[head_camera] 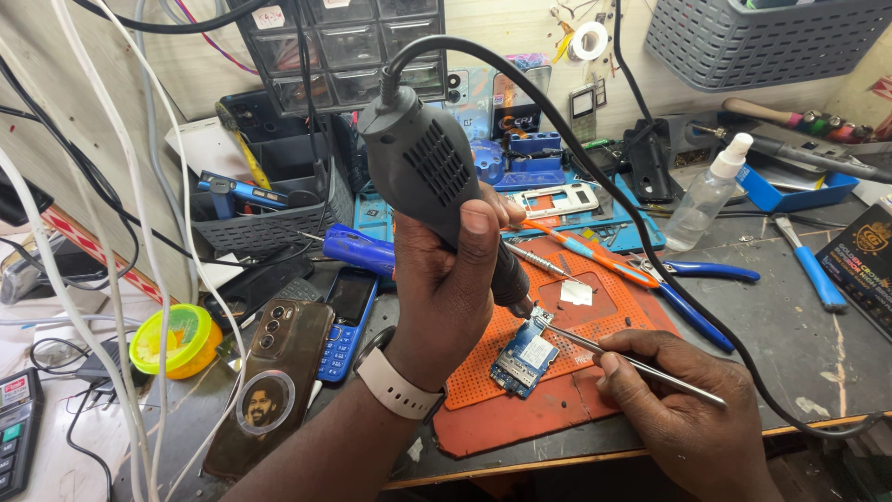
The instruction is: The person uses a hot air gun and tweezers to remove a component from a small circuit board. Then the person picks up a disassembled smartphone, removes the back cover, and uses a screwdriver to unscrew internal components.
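Your left hand (455, 297) is wrapped tight around a grey hot air gun (427, 177) in the middle of the frame, its tip pointing down at a small blue board (525, 358). Your right hand (688, 400), lower right, pinches thin tweezers (632, 363) that touch the board. It lies on an orange mat (557, 409). A phone (274, 381) rests at lower left.

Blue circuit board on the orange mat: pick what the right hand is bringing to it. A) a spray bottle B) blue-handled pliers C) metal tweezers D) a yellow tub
C: the right hand holds thin metal tweezers whose tips reach the blue circuit board on the orange mat, while the left hand aims the grey hot-air tool down at it.
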